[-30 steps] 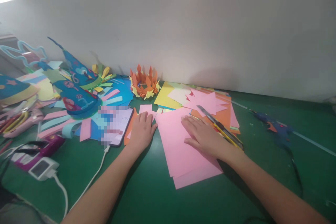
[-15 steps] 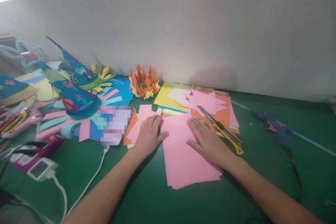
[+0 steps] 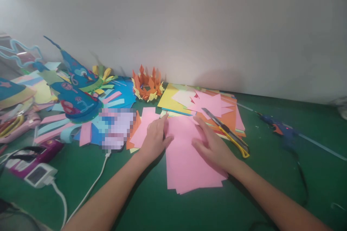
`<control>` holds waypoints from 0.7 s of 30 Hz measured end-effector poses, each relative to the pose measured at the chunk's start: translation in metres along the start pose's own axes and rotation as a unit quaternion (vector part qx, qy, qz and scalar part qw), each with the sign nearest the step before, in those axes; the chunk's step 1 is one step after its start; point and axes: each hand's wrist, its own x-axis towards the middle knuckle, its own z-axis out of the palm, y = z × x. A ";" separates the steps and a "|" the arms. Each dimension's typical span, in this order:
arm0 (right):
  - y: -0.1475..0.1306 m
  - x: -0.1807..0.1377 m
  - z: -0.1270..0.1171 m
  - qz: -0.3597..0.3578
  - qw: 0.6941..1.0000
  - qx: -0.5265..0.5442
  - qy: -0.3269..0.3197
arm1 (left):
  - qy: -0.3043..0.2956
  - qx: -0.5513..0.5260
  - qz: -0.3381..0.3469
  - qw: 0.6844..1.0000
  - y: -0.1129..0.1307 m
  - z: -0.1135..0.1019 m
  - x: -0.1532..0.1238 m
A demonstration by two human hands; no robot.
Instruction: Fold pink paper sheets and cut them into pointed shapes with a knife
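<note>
While the left hand (image 3: 154, 139) and right hand (image 3: 214, 146) lie spread flat on the pink sheets (image 3: 184, 168) beneath them, squaring the stack seems underway, calling next for even edge pressure.

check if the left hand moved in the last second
Yes. The left hand has slid right, away from the phone, onto the left edge of the pink paper stack; the orange paper crown stays put.
</note>
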 end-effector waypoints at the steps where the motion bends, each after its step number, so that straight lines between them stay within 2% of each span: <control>1: 0.001 0.000 0.000 0.018 0.998 0.048 0.024 | 0.007 -0.039 -0.018 0.999 0.001 0.000 0.000; 5: 0.007 0.003 0.003 0.044 0.977 0.177 0.114 | 0.022 -0.201 -0.144 0.969 0.009 -0.002 0.005; 9: 0.010 0.006 0.006 0.044 0.965 0.225 0.124 | 0.018 -0.332 -0.219 0.917 0.019 -0.007 0.009; 13: 0.016 0.010 0.007 0.063 0.947 0.282 0.138 | -0.014 -0.407 -0.257 0.877 0.024 -0.012 0.010; 16: 0.022 0.011 0.008 0.071 0.947 0.282 0.139 | -0.028 -0.444 -0.270 0.854 0.027 -0.013 0.010; 21: 0.021 0.011 0.007 0.069 0.944 0.301 0.119 | -0.026 -0.477 -0.266 0.837 0.028 -0.014 0.010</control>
